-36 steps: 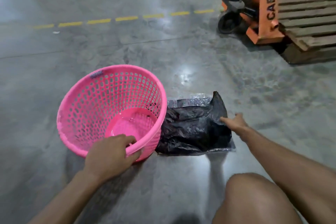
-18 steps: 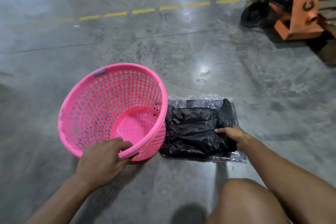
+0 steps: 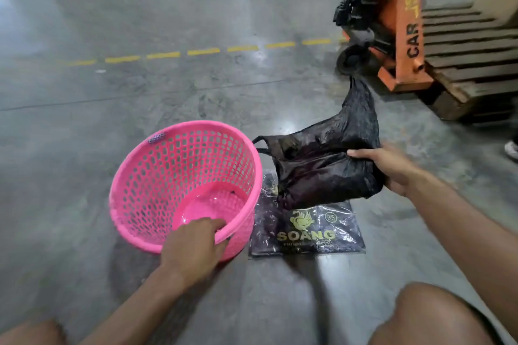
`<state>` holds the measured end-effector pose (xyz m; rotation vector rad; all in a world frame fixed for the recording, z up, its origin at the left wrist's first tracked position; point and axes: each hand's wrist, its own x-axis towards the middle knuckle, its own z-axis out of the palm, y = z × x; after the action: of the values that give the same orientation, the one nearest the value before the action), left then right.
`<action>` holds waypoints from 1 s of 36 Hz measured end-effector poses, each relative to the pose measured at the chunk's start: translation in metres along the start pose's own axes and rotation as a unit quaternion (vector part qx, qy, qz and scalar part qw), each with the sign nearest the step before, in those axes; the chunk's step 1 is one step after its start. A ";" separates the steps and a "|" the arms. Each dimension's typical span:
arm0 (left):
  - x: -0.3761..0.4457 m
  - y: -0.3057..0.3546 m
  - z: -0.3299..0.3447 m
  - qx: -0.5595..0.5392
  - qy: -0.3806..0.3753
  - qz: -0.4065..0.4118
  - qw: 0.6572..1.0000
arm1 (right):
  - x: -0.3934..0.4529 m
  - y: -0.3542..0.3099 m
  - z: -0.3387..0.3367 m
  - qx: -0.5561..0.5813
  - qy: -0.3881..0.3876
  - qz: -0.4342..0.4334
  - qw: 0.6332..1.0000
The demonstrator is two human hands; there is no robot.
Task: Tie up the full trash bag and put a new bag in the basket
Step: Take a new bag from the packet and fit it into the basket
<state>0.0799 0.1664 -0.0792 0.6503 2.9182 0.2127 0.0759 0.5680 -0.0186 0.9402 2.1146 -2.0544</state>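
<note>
**A:** What is closest to us?

**B:** The left hand [image 3: 193,246]. Its fingers curl over the near rim of the pink basket [image 3: 185,185] and hold it. The basket is tipped toward us on the floor [image 3: 84,148], and there is no bag inside.

**A:** And next to it?

**B:** A flat pack of bags [image 3: 305,230] lies on the floor, touching the basket's right side. It has gold letters on it.

**A:** Where is the new bag?

**B:** The right hand [image 3: 392,169] has it. The fingers are closed tight on one end of the black bag [image 3: 325,165], which hangs in the air just above the pack. A moment ago that hand was pressing down on the pack and no bag was up. The left hand has not let go of the rim.

**A:** How does the bag feel, do you think?

**B:** Very light, soft and floppy, and a bit slippery. It should be shaken open, then held by the two loops at its mouth.

**A:** What is far away?

**B:** An orange pallet truck [image 3: 392,31] and a wooden pallet [image 3: 471,59] at the far right.
</note>
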 end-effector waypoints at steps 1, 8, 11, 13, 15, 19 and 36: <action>0.001 0.006 -0.002 0.007 -0.023 -0.002 1.000 | -0.010 -0.015 0.001 0.010 0.004 -0.013 1.000; -0.002 0.006 -0.011 -0.116 -0.016 0.038 0.992 | -0.079 -0.114 0.030 0.044 -0.010 -0.113 0.993; 0.009 -0.008 -0.026 -0.315 0.058 0.016 0.947 | -0.111 -0.150 0.048 0.068 -0.034 -0.154 0.985; 0.021 -0.019 -0.044 -0.375 0.102 0.004 0.921 | -0.131 -0.171 0.061 0.093 -0.066 -0.170 0.979; 0.038 -0.024 -0.063 -0.422 0.112 -0.029 0.899 | -0.146 -0.185 0.071 0.110 -0.099 -0.173 0.974; 0.064 -0.025 -0.107 -0.600 0.082 -0.113 0.788 | -0.154 -0.192 0.087 0.133 -0.149 -0.156 0.967; 0.051 -0.125 -0.111 -0.464 0.198 -0.115 0.856 | -0.067 -0.066 0.182 -0.494 0.127 -0.293 0.809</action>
<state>-0.0361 0.0651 0.0028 0.0847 2.6689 1.7377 0.0338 0.3787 0.0482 0.4011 3.2934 -0.5676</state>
